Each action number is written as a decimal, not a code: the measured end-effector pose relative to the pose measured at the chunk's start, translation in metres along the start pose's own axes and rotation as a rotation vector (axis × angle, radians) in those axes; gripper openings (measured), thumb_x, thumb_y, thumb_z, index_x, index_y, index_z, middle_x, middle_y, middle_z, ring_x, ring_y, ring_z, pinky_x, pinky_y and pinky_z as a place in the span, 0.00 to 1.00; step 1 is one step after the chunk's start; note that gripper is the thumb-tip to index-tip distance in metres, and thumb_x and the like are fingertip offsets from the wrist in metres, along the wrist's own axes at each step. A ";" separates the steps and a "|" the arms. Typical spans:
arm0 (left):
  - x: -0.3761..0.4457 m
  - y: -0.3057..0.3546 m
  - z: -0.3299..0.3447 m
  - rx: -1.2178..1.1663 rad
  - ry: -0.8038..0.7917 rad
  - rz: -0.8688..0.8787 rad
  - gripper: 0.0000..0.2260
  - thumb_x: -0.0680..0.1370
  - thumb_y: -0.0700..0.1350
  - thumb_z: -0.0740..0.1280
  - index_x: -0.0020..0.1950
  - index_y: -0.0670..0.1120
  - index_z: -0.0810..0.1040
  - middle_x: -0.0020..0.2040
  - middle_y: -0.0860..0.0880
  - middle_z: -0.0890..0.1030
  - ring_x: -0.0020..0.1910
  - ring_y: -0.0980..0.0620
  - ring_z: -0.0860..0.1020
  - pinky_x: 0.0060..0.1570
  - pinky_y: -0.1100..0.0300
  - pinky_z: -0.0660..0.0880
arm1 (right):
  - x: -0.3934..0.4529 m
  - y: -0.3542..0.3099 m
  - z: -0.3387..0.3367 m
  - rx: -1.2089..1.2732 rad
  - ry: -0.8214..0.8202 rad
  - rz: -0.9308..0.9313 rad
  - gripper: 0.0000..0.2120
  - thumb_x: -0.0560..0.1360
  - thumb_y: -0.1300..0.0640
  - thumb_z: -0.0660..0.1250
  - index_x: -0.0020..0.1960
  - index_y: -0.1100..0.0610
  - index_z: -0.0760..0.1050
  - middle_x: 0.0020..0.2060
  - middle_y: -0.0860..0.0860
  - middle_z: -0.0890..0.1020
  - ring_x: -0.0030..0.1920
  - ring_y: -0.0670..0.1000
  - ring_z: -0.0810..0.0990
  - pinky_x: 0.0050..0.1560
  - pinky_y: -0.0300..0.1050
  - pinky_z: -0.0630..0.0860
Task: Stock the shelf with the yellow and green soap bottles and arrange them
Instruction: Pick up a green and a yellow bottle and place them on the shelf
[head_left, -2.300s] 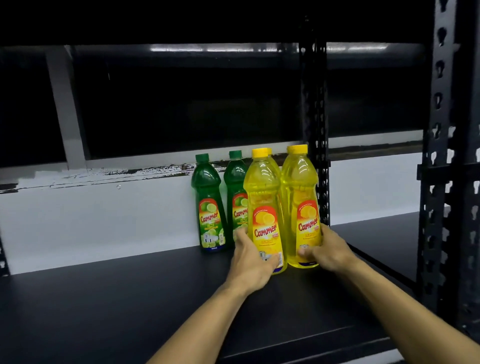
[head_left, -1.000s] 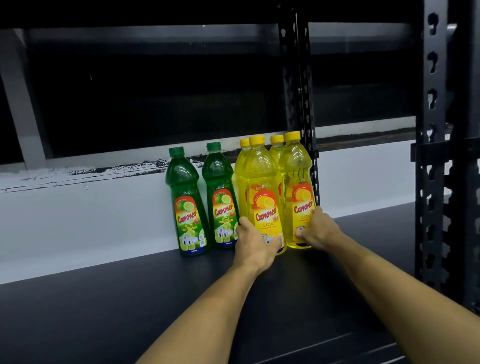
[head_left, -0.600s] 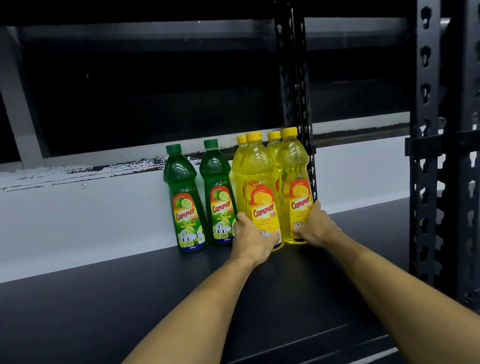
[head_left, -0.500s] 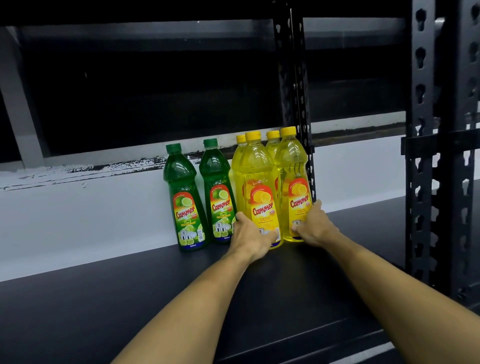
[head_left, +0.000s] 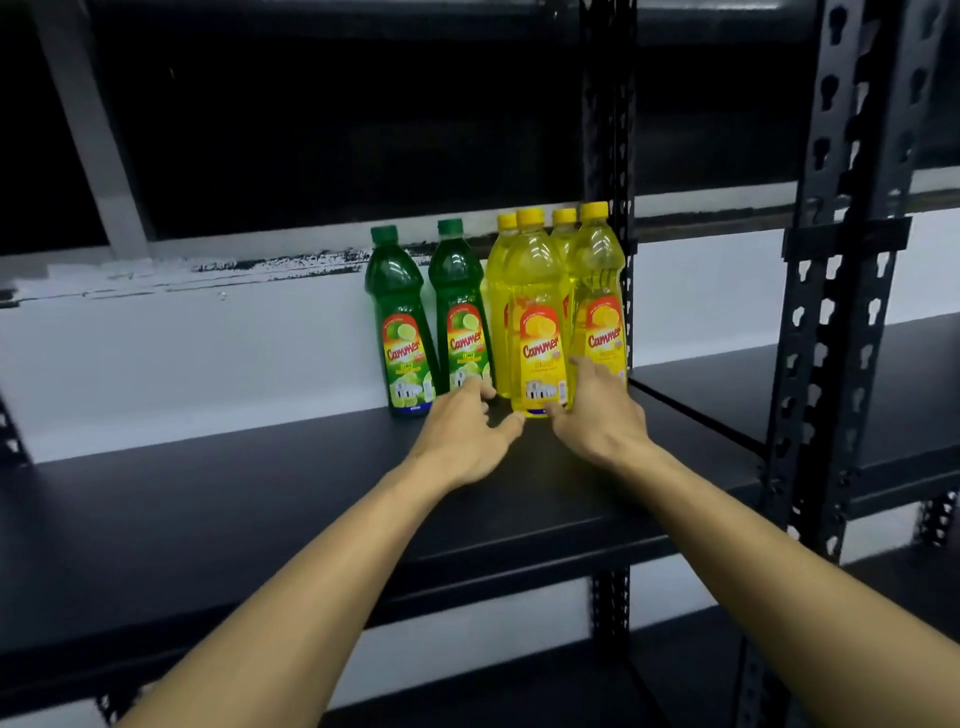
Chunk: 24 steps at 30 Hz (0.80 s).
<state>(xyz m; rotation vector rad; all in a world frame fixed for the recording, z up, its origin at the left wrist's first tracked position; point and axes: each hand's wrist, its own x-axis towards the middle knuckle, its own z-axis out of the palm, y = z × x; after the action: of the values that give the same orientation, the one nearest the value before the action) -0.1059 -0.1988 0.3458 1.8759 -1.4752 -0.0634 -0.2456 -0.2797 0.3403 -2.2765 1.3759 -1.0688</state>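
On the black shelf (head_left: 260, 499), 2 green bottles (head_left: 402, 332) stand side by side against the white back wall, and right beside them 4 yellow bottles (head_left: 537, 332) are packed 2 deep next to the rack post (head_left: 608, 156). Both hands are loose, gripping nothing: the left hand (head_left: 467, 431) has its fingers (head_left: 480, 389) spread at the foot of the second green bottle, the right hand (head_left: 597, 415) lies lightly against the lower front of the yellow ones. These look full, so fairly heavy for their size, with stiff but smooth plastic that could slip. They are tall and narrow, easy to tip, so I would hold them low around the labelled body.
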 end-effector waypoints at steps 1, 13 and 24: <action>-0.012 -0.001 -0.007 -0.019 0.032 0.012 0.22 0.76 0.56 0.69 0.66 0.48 0.71 0.60 0.50 0.76 0.56 0.55 0.76 0.54 0.62 0.73 | -0.011 -0.007 -0.001 0.015 0.010 -0.029 0.29 0.77 0.50 0.67 0.73 0.53 0.61 0.67 0.53 0.71 0.67 0.56 0.69 0.60 0.57 0.70; -0.190 -0.048 -0.053 -0.185 0.559 0.382 0.09 0.77 0.40 0.70 0.56 0.41 0.78 0.41 0.51 0.80 0.39 0.57 0.80 0.39 0.68 0.78 | -0.186 -0.049 0.045 0.323 0.324 -0.416 0.10 0.75 0.55 0.67 0.56 0.52 0.76 0.43 0.43 0.77 0.47 0.44 0.74 0.37 0.41 0.71; -0.304 -0.207 0.008 0.095 0.154 0.054 0.14 0.77 0.54 0.67 0.59 0.48 0.76 0.43 0.57 0.78 0.37 0.59 0.78 0.38 0.58 0.80 | -0.316 0.008 0.194 0.326 -0.117 -0.322 0.12 0.73 0.56 0.65 0.56 0.53 0.77 0.43 0.42 0.77 0.45 0.41 0.71 0.36 0.39 0.68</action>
<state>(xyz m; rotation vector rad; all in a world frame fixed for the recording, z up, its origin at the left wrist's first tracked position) -0.0430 0.0721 0.1047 1.8697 -1.4440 0.1762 -0.1996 -0.0414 0.0592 -2.3117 0.7416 -1.1346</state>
